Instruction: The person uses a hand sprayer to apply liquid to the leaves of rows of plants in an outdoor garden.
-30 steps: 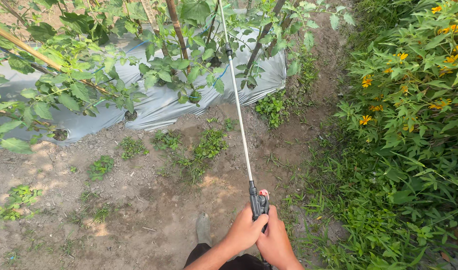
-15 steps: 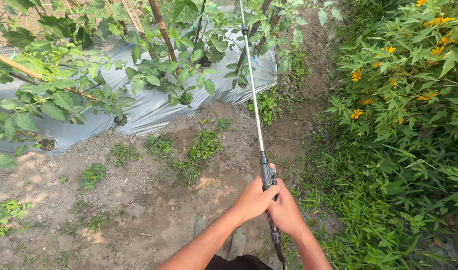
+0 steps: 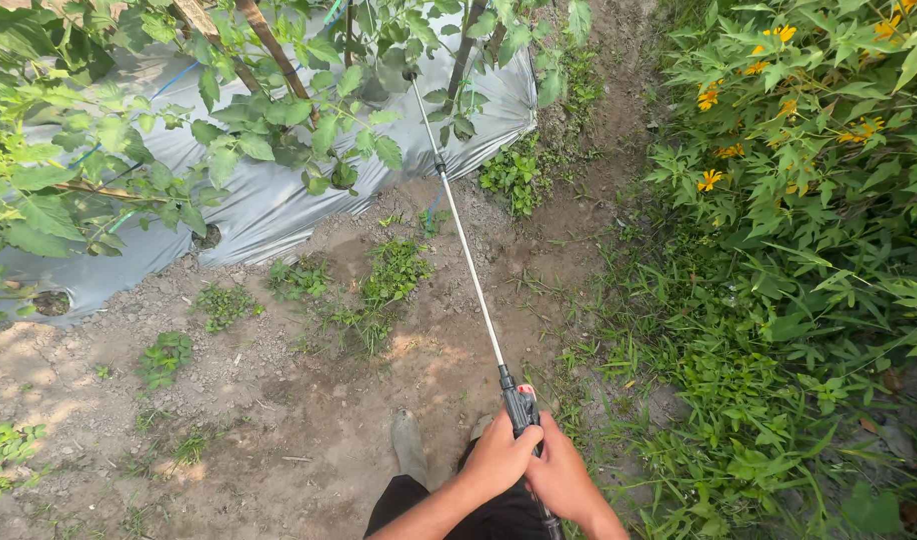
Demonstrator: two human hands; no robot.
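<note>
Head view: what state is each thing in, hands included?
Left hand: closed on the sprayer grip.
Right hand: closed on the grip, beside the left.
Sprayer wand: raised, tip among the plant leaves.
Plastic mulch: spread over the bed, wrinkled.
Flowers: open, yellow.
Boot: planted on soil.

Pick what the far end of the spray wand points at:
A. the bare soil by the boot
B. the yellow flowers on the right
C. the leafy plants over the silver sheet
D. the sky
C: held by both hands, left hand and right hand, the wand runs up-left into the plants over the sheet.
</note>
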